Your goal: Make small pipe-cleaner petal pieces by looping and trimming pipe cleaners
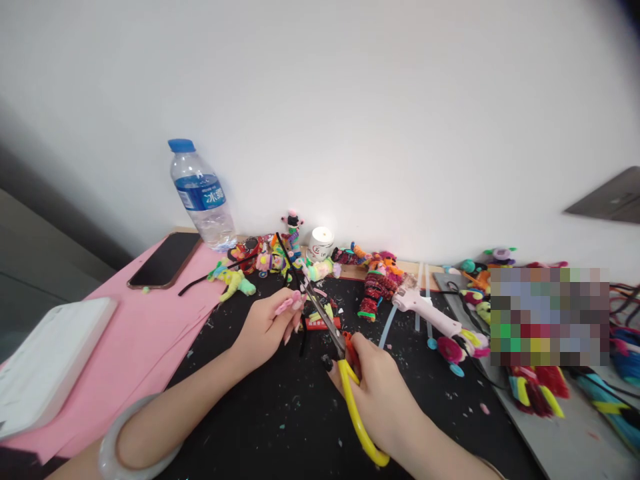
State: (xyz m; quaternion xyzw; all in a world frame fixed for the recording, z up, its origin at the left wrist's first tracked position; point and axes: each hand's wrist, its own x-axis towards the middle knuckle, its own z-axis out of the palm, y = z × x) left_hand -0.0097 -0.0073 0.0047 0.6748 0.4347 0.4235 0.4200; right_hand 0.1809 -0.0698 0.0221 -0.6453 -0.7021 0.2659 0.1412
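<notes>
My right hand [380,393] grips yellow-handled scissors [350,380], their blades pointing up and left toward my left hand. My left hand [270,323] pinches a thin black pipe cleaner [287,263] that rises toward the wall, right at the scissor blades. Both hands hover over a black mat [280,413] littered with small scraps. A pale bangle [117,443] circles my left wrist.
Pink paper [135,340] with a phone [165,260], a water bottle [203,197] and a white box [47,360] lie left. Small pipe-cleaner figures [375,280], a tape roll [320,243] and a pink glue gun [425,310] sit behind; more craft pieces lie right.
</notes>
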